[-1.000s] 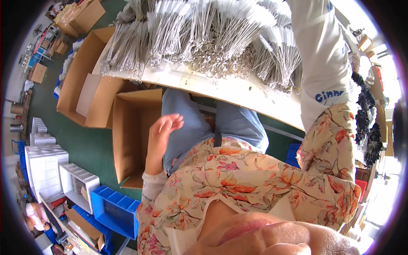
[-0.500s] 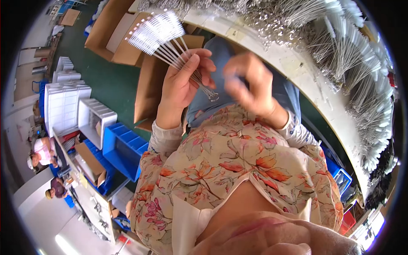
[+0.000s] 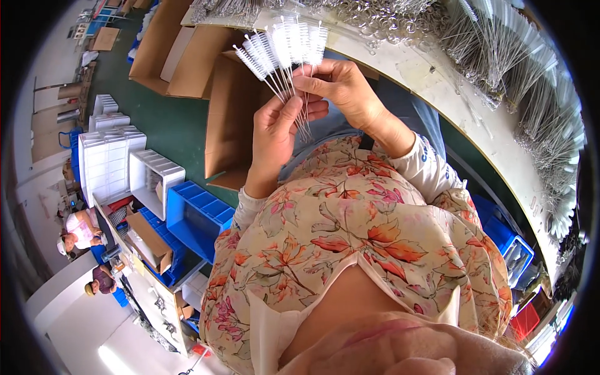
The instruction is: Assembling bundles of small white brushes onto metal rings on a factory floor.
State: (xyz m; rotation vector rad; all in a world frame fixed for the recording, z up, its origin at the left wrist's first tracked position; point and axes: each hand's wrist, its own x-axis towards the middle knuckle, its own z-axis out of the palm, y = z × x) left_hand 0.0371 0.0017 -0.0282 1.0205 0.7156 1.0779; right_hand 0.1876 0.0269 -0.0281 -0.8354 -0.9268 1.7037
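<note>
Several white-bristled tube brushes with thin wire stems are fanned out in front of my body. My left hand is closed around their stems, thumb on top, with the wire ends poking out below. From the right, my right hand reaches into the fan and pinches stems just under the bristles, on its right side. Its fingertips partly hide how many brushes it grips.
A pale worktable curves along the far and right side, heaped with wire brushes and metal rings. Open cardboard boxes stand beyond my left hand. Blue crates and white crates are at left, two people farther off.
My right hand has moved up and left from beside the fan and now grips brushes in it. The fan has shifted right and spread wider. My left hand still holds the stems.
</note>
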